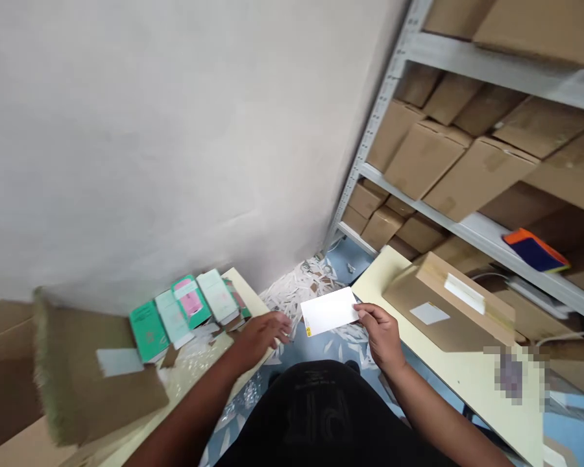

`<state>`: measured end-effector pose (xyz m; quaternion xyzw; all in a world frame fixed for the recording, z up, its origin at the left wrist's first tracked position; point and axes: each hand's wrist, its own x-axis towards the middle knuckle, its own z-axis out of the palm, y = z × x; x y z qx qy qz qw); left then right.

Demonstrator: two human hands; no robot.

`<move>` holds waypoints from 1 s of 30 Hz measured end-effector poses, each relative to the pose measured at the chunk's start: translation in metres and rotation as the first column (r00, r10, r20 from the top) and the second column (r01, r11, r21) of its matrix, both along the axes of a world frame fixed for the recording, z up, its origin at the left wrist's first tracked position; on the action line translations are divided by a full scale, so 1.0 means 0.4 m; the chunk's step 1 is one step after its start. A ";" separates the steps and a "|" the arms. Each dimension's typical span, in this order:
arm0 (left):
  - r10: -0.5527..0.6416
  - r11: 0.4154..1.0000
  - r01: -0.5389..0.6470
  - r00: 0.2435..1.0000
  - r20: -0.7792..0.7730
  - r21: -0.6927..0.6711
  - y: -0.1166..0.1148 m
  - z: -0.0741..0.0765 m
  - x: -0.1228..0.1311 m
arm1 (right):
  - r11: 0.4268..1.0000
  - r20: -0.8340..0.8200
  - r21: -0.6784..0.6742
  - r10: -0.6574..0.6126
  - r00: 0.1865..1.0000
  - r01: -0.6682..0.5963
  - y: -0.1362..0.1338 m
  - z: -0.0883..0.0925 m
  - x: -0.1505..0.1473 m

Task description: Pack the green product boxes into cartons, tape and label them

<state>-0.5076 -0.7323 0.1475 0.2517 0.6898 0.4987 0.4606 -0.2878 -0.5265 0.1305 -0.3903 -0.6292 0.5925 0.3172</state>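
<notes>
black shirt (pixel 321 408) is filling the near view; beyond it the right hand (pixel 382 334) is pinching a white card (pixel 329 311) by one edge, leaving its face clear, while the left hand (pixel 260 334) is hovering open just beside it.

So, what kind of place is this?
Likely a stockroom or packing room: metal shelves full of cardboard boxes, green packs stacked on a table, paper scraps on the floor.
</notes>
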 end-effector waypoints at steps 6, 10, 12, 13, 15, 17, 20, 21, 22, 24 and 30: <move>-0.112 0.978 0.087 0.986 0.122 0.190 0.423 -0.046 0.258 | 0.964 0.087 0.158 -0.230 0.969 0.214 0.174 0.017 0.229; -0.213 0.937 0.299 0.899 -0.383 0.179 0.685 -0.002 0.372 | 0.896 0.165 0.315 -0.376 0.912 0.313 0.341 -0.006 0.418; -0.259 0.899 0.424 0.719 -0.645 0.112 0.841 0.017 0.436 | 0.844 0.200 0.418 -0.446 0.873 0.335 0.440 -0.016 0.504; -0.280 0.882 0.468 0.619 -0.734 0.058 0.921 0.021 0.471 | 0.818 0.217 0.467 -0.473 0.854 0.335 0.492 -0.022 0.540; -0.316 0.866 0.497 0.462 -0.828 -0.053 1.072 0.012 0.539 | 0.782 0.264 0.542 -0.507 0.820 0.308 0.596 -0.036 0.595; -0.381 0.844 0.509 0.353 -0.854 -0.166 1.197 -0.014 0.599 | 0.773 0.344 0.583 -0.515 0.785 0.252 0.690 -0.059 0.629; -0.482 0.793 0.514 0.202 -0.853 -0.327 1.310 -0.070 0.657 | 0.776 0.511 0.624 -0.495 0.703 0.093 0.788 -0.102 0.646; -0.493 0.782 0.512 0.157 -0.856 -0.356 1.330 -0.087 0.667 | 0.768 0.564 0.640 -0.492 0.663 0.026 0.806 -0.115 0.646; -0.489 0.778 0.510 0.123 -0.863 -0.368 1.341 -0.101 0.671 | 0.755 0.610 0.654 -0.496 0.618 -0.040 0.817 -0.126 0.644; -0.451 0.792 0.502 0.096 -0.887 -0.348 1.348 -0.122 0.665 | 0.727 0.666 0.673 -0.518 0.536 -0.133 0.824 -0.137 0.637; -0.295 0.872 0.466 0.257 -0.920 -0.150 1.313 -0.159 0.582 | 0.727 0.672 0.673 -0.523 0.525 -0.137 0.792 -0.141 0.656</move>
